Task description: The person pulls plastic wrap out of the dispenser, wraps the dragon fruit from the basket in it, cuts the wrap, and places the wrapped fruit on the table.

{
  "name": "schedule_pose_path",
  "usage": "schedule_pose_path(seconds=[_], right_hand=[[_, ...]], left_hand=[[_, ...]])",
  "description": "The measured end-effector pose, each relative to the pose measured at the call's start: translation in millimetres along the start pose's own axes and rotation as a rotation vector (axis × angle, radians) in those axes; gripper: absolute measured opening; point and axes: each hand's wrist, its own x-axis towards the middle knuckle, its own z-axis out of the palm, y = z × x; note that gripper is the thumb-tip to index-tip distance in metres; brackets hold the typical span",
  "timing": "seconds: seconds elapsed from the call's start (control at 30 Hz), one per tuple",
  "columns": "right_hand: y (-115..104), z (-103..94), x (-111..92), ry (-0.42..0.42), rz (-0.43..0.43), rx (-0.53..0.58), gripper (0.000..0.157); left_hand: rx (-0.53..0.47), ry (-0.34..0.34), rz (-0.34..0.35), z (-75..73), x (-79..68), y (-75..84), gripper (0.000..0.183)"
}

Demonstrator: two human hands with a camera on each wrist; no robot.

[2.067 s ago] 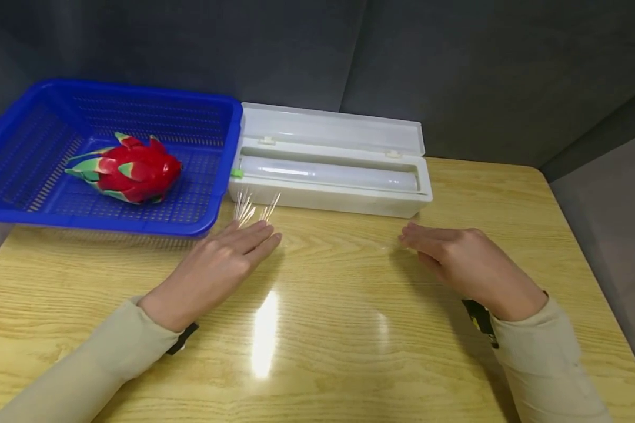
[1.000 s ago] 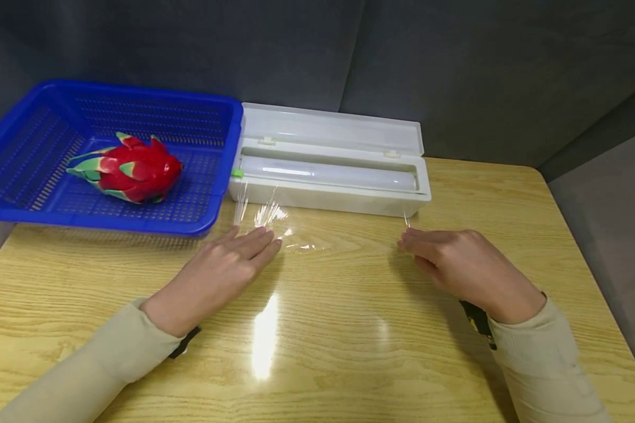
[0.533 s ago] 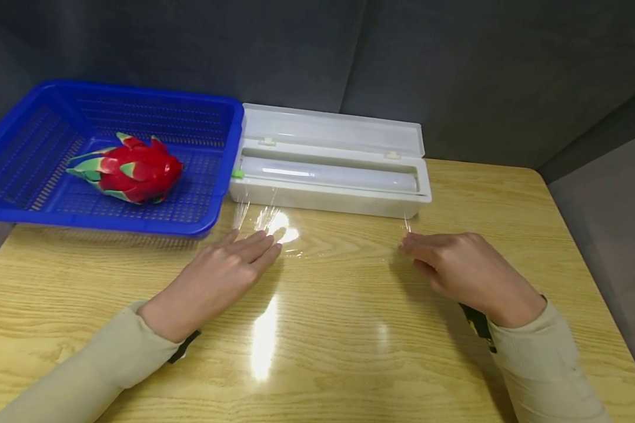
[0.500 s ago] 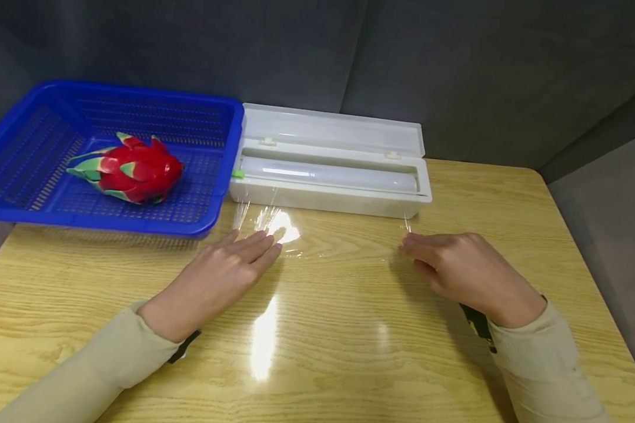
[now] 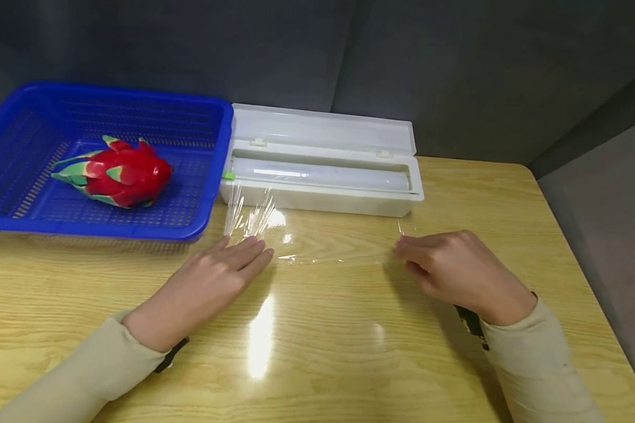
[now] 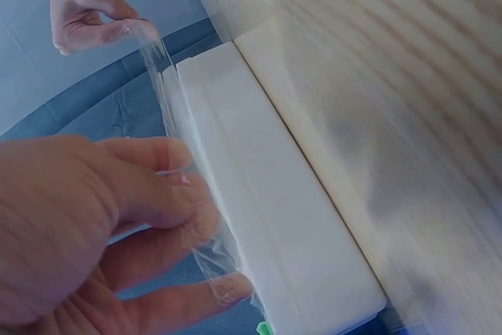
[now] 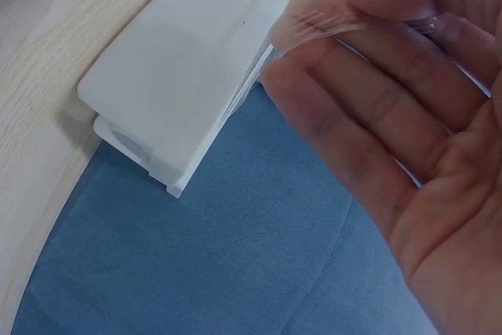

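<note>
A sheet of clear cling film point(image 5: 256, 220) stretches from the white dispenser box point(image 5: 323, 200) toward me, wrinkled into bright creases on its left side. My left hand point(image 5: 203, 288) pinches the film's left end between thumb and fingers, as the left wrist view shows with the hand point(image 6: 118, 225) close up. At the opposite end my right hand point(image 5: 457, 270) pinches the right corner; in the right wrist view, film point(image 7: 325, 25) clings over the fingertips. Inside the box, whose lid stands back, lies the film roll point(image 5: 320, 175). Both hands are above the wooden table, in front of the box.
A blue plastic basket point(image 5: 97, 226) holding a red dragon fruit point(image 5: 129, 176) stands left of the box, against its end. A small green tab point(image 5: 228, 175) sits at the box's left end. Dark grey panels point(image 5: 455, 76) rise behind the table point(image 5: 317, 364).
Both hands have drawn slightly nearer to me, and more film shows between them and the box. The head view has shifted a little to the right. Basket, fruit and box stay put.
</note>
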Motion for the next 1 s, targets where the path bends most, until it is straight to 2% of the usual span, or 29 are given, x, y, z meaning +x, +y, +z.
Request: schedule_pose_path(seconds=[0.3, 0.53, 1.0], right_hand=[[0.0, -2.5, -1.9, -0.017, 0.009, 0.004, 0.025], [0.1, 1.1, -0.4, 0.001, -0.004, 0.027, 0.027], [-2.2, 2.2, -0.6, -0.045, 0.005, 0.035, 0.028]], left_hand=[[0.025, -0.019, 0.015, -4.0, 1.7, 2.8, 0.042], [0.027, -0.039, 0.023, -6.0, -0.1, 3.6, 0.040], [0.053, -0.054, 0.042, -8.7, -0.6, 5.6, 0.041]])
